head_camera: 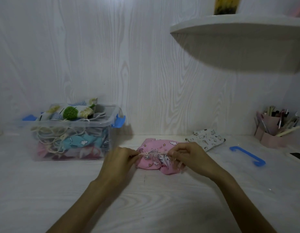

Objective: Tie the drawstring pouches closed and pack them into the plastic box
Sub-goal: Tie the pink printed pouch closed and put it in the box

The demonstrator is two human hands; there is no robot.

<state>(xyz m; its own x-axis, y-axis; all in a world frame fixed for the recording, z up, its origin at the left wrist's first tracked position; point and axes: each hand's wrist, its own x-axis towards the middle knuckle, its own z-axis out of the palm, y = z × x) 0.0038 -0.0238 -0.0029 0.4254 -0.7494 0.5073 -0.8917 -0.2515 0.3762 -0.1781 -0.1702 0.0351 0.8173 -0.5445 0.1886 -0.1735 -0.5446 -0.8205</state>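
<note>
Step in hand: the pink drawstring pouch [156,155] is being tied shut on the white desk [145,199]; its mouth is gathered into a ruffle at the middle.
Left hand [119,159]: curled, with the fingertips pinched on the left end of the drawstring [152,153].
Right hand [188,156]: curled likewise, with the right end of the cord pinched and the hand resting against the pouch's right side.
Cord axis: the cord is stretched taut, almost level, left to right between the two hands, with the gathered neck at its midpoint.
Key relation: the clear plastic box [112,132] stands to the left and a little farther back, well apart from the pouch; the left hand is the nearer one, so a leftward carry is judged the shorter path once the knot is set.
Box contents: tied pouches are already piled inside up to the rim, a leaf-print pouch [70,111] uppermost, with loose cords trailing against the front wall.
Still to tie: a white patterned pouch [205,138] lies flat to the right, behind the right hand.
Other things: a blue plastic handle [246,155] is lying farther right, with a pink pen holder [272,132] behind it.
Writing: small dark lettering is printed on the pink cloth near the left hand, but it is too blurred to be read.
</note>
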